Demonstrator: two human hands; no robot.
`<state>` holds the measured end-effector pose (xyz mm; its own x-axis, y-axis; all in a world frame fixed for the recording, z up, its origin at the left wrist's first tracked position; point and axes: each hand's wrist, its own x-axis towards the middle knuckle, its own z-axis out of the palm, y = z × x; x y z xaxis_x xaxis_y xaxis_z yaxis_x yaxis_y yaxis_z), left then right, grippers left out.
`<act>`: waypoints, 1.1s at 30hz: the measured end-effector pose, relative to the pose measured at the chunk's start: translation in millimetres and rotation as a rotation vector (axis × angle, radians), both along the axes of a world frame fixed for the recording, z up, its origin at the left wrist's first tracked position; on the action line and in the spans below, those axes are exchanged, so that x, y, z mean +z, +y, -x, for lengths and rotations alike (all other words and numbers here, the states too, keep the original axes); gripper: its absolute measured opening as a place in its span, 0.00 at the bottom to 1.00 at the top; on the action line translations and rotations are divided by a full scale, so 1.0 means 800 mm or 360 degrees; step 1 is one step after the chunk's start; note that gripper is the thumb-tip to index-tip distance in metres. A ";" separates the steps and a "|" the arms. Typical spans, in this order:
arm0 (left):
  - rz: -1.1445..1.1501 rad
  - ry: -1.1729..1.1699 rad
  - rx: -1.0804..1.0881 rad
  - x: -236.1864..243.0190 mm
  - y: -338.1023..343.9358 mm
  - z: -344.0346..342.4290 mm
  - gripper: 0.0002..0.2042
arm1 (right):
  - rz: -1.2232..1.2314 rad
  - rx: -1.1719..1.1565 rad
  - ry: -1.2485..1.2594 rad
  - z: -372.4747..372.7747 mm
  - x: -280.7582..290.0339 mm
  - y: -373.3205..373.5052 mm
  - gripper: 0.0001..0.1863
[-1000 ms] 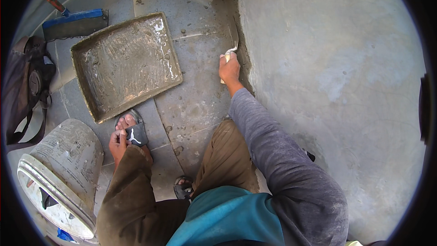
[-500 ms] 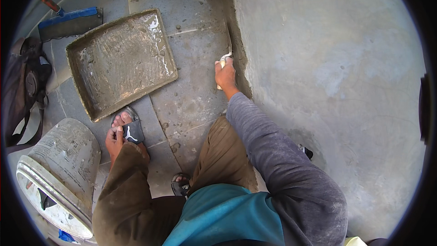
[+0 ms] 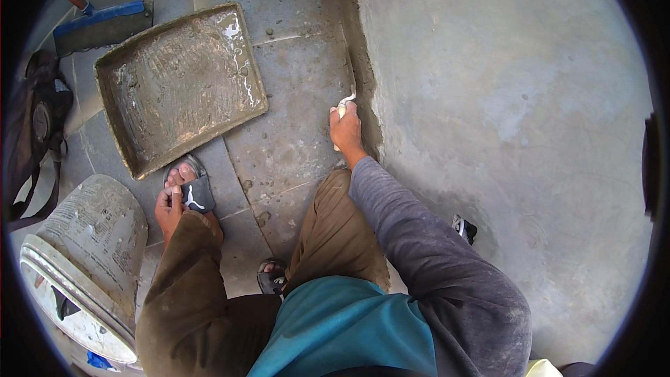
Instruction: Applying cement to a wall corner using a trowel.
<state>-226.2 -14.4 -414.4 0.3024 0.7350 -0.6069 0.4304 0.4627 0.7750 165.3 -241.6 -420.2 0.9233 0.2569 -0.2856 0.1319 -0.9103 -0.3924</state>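
Observation:
My right hand (image 3: 347, 128) grips the pale handle (image 3: 342, 109) of a narrow metal trowel, whose blade (image 3: 348, 70) lies along the dark wet mortar strip (image 3: 363, 59) beside a grey plastered surface (image 3: 502, 98). My left hand (image 3: 169, 211) is curled low by my sandalled left foot, against the dark sandal strap (image 3: 198, 195); what its fingers hold, if anything, is unclear. Left of the trowel, a shallow mortar-smeared tray (image 3: 180, 84) lies askew on the grey tiles (image 3: 286, 98).
A blue-backed spreader (image 3: 101, 24) with an orange handle lies upper left. A dark bag with straps (image 3: 38, 126) is at the left edge, above a tipped, dirty white bucket (image 3: 98, 237). A small black-and-white object (image 3: 464, 229) sits right of my forearm.
My right hand and the trowel have moved back toward me along the mortar strip. My left hand stays by the foot. The whole view has shifted slightly.

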 end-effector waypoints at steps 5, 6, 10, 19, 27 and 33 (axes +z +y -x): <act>0.0025 0.0052 0.0044 0.012 -0.002 -0.004 0.11 | -0.0088 -0.0170 -0.0207 0.020 0.009 -0.010 0.23; 0.0028 0.0061 0.0057 0.012 -0.002 -0.004 0.11 | -0.0086 -0.0157 -0.0198 0.027 0.014 -0.013 0.23; -0.0008 0.0062 0.0029 0.012 -0.001 0.001 0.11 | -0.0293 -0.0169 -0.0415 0.039 0.037 -0.028 0.23; 0.0003 0.0036 0.0058 0.010 -0.001 -0.006 0.12 | -0.0050 0.0190 -0.0163 0.007 -0.004 -0.086 0.21; -0.0039 0.0022 0.0075 0.012 -0.002 -0.005 0.12 | 0.0032 -0.0058 0.0322 0.003 0.010 -0.075 0.21; -0.0023 0.0005 0.0031 0.011 -0.003 -0.011 0.12 | -0.0249 -0.0193 0.0518 -0.018 0.031 -0.027 0.20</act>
<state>-217.6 -16.7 -405.2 0.2862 0.7493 -0.5972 0.4240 0.4599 0.7802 179.6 -262.8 -395.4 0.8172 0.2147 -0.5349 -0.1277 -0.8375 -0.5313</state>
